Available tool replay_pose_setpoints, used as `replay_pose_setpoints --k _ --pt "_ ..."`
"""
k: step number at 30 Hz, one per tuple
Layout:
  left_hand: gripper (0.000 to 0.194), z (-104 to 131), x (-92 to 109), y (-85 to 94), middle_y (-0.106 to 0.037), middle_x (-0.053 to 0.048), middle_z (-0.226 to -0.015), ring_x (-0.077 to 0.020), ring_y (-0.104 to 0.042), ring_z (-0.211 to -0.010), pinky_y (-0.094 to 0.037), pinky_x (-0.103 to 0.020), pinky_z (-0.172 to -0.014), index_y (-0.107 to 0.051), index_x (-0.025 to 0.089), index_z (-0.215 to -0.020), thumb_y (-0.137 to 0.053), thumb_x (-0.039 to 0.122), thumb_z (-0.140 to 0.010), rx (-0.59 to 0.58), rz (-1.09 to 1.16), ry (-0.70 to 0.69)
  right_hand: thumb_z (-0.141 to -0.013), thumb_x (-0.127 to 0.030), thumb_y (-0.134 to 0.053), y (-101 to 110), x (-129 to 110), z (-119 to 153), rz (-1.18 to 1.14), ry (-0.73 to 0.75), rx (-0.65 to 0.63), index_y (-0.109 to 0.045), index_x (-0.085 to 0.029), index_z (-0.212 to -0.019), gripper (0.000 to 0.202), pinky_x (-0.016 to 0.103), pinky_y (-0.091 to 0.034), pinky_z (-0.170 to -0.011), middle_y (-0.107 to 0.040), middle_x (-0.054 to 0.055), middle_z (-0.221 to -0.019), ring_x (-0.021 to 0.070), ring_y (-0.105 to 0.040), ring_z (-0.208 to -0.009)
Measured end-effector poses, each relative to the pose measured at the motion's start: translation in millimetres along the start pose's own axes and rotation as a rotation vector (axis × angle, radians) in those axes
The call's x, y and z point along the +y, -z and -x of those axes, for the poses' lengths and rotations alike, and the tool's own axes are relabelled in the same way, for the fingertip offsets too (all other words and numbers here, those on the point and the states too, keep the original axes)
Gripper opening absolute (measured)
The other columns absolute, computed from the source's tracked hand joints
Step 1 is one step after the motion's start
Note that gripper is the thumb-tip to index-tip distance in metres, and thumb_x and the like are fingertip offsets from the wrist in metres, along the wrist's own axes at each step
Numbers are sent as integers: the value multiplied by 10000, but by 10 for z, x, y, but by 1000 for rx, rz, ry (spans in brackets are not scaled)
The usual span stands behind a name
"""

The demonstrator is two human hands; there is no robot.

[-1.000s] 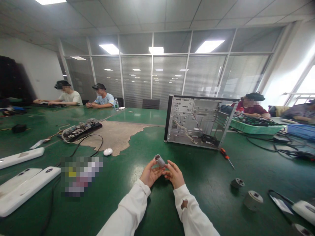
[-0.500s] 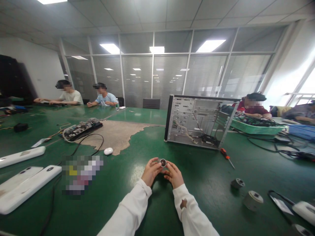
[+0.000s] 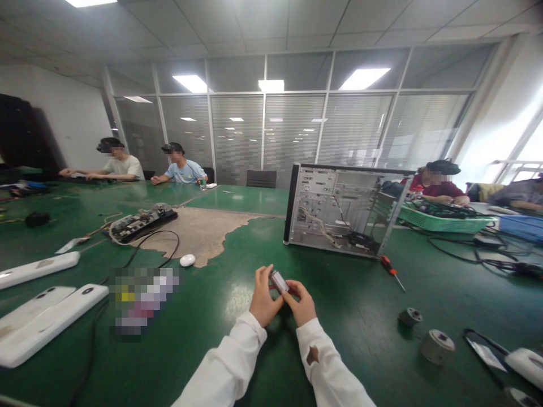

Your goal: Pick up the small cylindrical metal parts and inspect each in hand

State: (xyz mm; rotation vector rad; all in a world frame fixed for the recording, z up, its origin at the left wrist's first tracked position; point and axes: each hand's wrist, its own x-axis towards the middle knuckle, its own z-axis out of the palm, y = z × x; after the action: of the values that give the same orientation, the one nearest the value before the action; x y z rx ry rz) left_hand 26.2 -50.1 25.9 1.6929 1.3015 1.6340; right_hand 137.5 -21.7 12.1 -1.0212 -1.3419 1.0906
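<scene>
Just above the green table (image 3: 254,243), I hold a small silver metal cylinder (image 3: 280,281) between both hands. It is tilted, with its pale side facing me. My left hand (image 3: 265,299) has its fingers at the cylinder's upper left end. My right hand (image 3: 302,302) pinches the lower right end with thumb and fingers. Both hands are closed on the part, and the fingers cover its ends. Off to the right stand two other metal cylinders, a small one (image 3: 410,317) and a larger one (image 3: 438,347), with details on their tops.
An open computer case (image 3: 339,212) stands ahead, a screwdriver (image 3: 392,273) beside it. A white rounded case (image 3: 187,260), a circuit assembly (image 3: 144,222) and white slabs (image 3: 55,322) lie left. A green basket (image 3: 445,222) with cables is at right. Other people sit around the table.
The cylinder has been turned: its round end faced me before, now its side shows. My left hand has rotated more upright, and my thumbs have come closer together.
</scene>
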Motion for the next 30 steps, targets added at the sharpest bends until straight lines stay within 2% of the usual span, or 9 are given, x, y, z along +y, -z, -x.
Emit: replay_pose_setpoints --k 5,8,13,16,19,23,27,30 --pt "670 7 38 13 -276 -96 -1183 -227 -333 -1121 -292 -387 -966 -326 197 -1210 -490 16 -586 -66 -216 -144 -561 -265 -586 -25 57 17 143 102 70 -551 -188 -867 317 275 -437 -585 -630 51 -850 185 -575 -750" --pt "693 4 52 12 -288 -97 -1187 -225 -328 -1130 -265 -385 -982 -333 203 -1215 -444 -26 -571 -112 -253 -175 -567 -235 -566 -40 93 24 203 132 75 -534 -200 -905 340 277 -435 -587 -628 41 -866 183 -578 -753" --pt "750 21 12 0 -282 -80 -1196 -217 -325 -1133 -268 -387 -979 -325 244 -1223 -399 -62 -543 -194 -263 -166 -578 -175 -531 -27 169 7 328 171 11 -504 -218 -954 379 297 -431 -695 -620 24 -898 168 -581 -780" --pt "782 46 -37 -15 -260 -76 -1203 -204 -385 -1082 -321 -360 -942 -282 259 -1245 -409 -60 -543 -244 -239 -121 -572 -136 -517 -16 209 -1 492 172 -17 -509 -212 -954 390 305 -413 -742 -625 25 -878 173 -574 -803" --pt "779 61 -89 -28 -277 -83 -1196 -203 -414 -1054 -344 -347 -917 -264 251 -1253 -436 -42 -552 -231 -186 -63 -569 -120 -511 -14 222 -3 630 137 -9 -520 -213 -960 402 312 -401 -750 -626 32 -875 189 -561 -833" --pt "731 55 -179 -41 -377 -91 -1121 -214 -392 -1071 -299 -383 -947 -300 202 -1225 -481 -8 -549 -195 -111 -11 -569 -129 -497 -21 238 -13 595 170 3 -521 -216 -965 406 313 -398 -770 -607 32 -930 187 -552 -848" --pt "675 46 -241 -52 -411 -103 -1113 -220 -384 -1081 -291 -397 -950 -338 170 -1197 -497 13 -560 -186 -73 47 -585 -165 -476 -30 280 -29 485 231 -7 -538 -183 -939 360 316 -420 -754 -609 46 -904 190 -559 -823" --pt "643 43 -224 -52 -435 -99 -1110 -217 -394 -1071 -280 -395 -954 -378 169 -1171 -494 8 -559 -175 -59 46 -590 -165 -471 -38 294 -29 547 237 -6 -547 -167 -952 369 321 -418 -766 -610 61 -920 198 -554 -845"
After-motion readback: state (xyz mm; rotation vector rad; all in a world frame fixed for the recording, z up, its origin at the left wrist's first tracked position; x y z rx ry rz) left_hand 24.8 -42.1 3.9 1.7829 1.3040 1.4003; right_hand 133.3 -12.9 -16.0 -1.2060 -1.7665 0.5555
